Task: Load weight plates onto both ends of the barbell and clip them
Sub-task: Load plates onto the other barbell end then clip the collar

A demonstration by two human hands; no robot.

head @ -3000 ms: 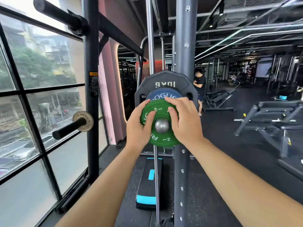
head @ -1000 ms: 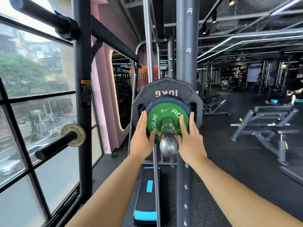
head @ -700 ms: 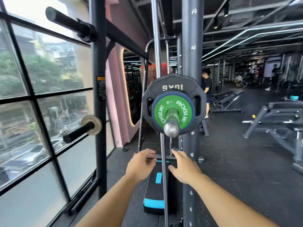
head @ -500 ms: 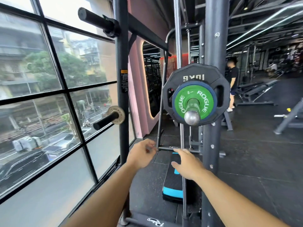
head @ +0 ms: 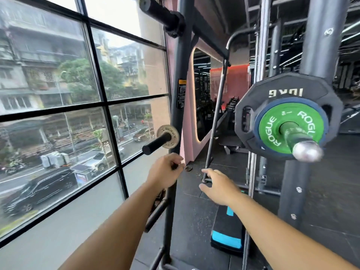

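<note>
The barbell's silver sleeve end (head: 306, 151) points toward me at the right. Three plates sit on it: a green ROGUE plate (head: 272, 131) in front, a blue plate's rim (head: 259, 115) behind it, and a black 10 kg plate (head: 286, 88) at the back. No clip shows on the sleeve. My left hand (head: 165, 173) hangs loosely curled beside the rack upright, empty. My right hand (head: 219, 187) is held low with fingers spread, well below and left of the plates.
A dark rack upright (head: 178, 114) stands between my hands and the window (head: 58, 104). A storage peg with a small steel ROGUE plate (head: 168, 136) sticks out from it. A black and blue step platform (head: 228, 230) lies on the floor. A grey rack post (head: 317, 36) rises behind the plates.
Both hands pushed the green plate along the sleeve, then let go and dropped down. My view has swung left toward the window and the storage peg.
</note>
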